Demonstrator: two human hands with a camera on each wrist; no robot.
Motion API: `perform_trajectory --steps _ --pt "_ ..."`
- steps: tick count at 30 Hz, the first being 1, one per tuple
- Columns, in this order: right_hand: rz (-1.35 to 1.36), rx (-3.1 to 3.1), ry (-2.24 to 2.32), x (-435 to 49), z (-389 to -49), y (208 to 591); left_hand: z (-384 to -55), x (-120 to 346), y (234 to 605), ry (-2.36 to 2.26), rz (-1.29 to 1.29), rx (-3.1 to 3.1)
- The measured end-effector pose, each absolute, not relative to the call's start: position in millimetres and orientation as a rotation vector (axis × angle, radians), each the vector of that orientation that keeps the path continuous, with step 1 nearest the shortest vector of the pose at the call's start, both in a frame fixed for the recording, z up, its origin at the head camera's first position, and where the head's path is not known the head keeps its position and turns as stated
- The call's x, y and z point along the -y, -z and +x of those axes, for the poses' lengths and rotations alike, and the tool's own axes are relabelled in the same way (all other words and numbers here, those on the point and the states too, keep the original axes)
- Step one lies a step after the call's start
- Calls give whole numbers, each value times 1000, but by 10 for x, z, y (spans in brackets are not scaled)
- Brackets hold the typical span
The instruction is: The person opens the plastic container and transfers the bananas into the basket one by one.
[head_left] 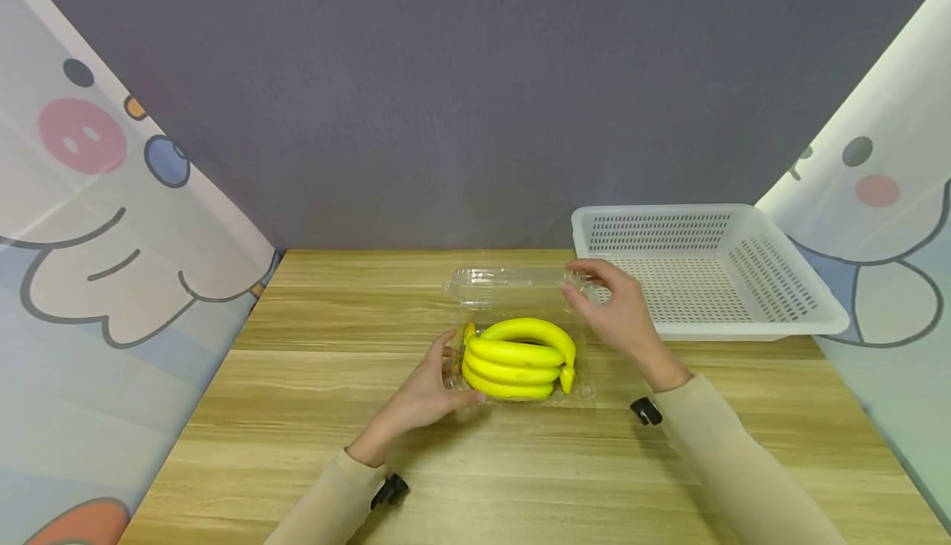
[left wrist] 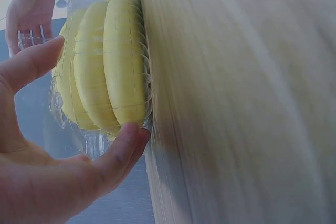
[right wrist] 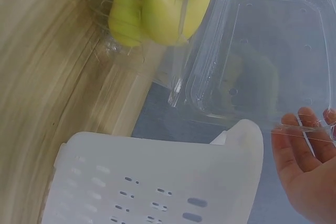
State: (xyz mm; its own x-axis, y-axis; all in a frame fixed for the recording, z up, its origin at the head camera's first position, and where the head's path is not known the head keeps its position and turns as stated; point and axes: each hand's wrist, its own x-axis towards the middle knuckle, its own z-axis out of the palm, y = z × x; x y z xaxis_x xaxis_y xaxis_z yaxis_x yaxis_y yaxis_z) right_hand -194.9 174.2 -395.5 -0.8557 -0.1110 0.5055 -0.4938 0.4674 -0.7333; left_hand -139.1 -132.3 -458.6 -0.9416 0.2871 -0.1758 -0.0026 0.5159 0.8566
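A clear plastic clamshell box stands on the table with several yellow bananas in it. My left hand grips the box's left end, thumb on one side and fingers on the other. The box's hinged lid is raised at the back, tilted up over the far side. At the lid's right end, my right hand pinches the rim between thumb and fingers. In the right wrist view these fingers curl at the lid's edge. Part of the bananas lies behind the clear plastic wall.
A white perforated basket stands at the back right, close behind my right hand. The wooden table ends at a grey wall. Cartoon-printed curtains hang on both sides.
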Motion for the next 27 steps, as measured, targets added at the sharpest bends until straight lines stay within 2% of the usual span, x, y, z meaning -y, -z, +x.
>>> perform_trajectory --steps 27 --pt "448 2383 -1455 -1742 -2140 3871 -1390 1323 4571 -1420 236 -2434"
